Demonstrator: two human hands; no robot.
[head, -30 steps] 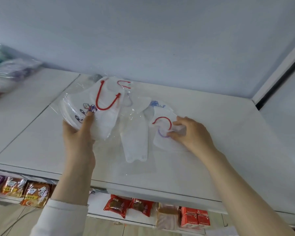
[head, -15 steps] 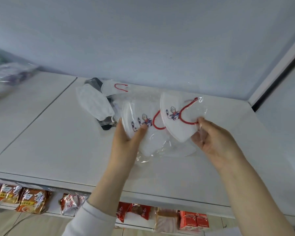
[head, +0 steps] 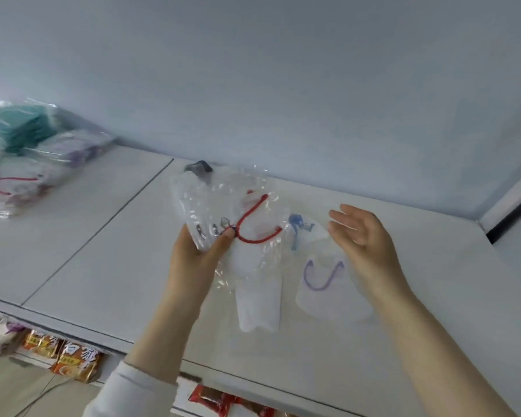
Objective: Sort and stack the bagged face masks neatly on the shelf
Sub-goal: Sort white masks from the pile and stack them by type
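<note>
My left hand grips a bunch of clear-bagged white masks with red ear loops just above the white shelf. A bagged mask with a purple loop lies flat on the shelf to the right, and a plain white bagged mask lies beside it. My right hand hovers over the purple-loop mask with fingers spread, holding nothing. A dark mask peeks out behind the held bunch, near the wall.
A pile of bagged masks, teal, purple and white, sits at the far left of the shelf. Snack packets hang on the lower shelf below the front edge. The wall stands close behind, and a corner post at the right.
My right hand has let go of the red-loop mask it held; the left hand now holds the bunch. The view has shifted, bringing the left pile into sight.
</note>
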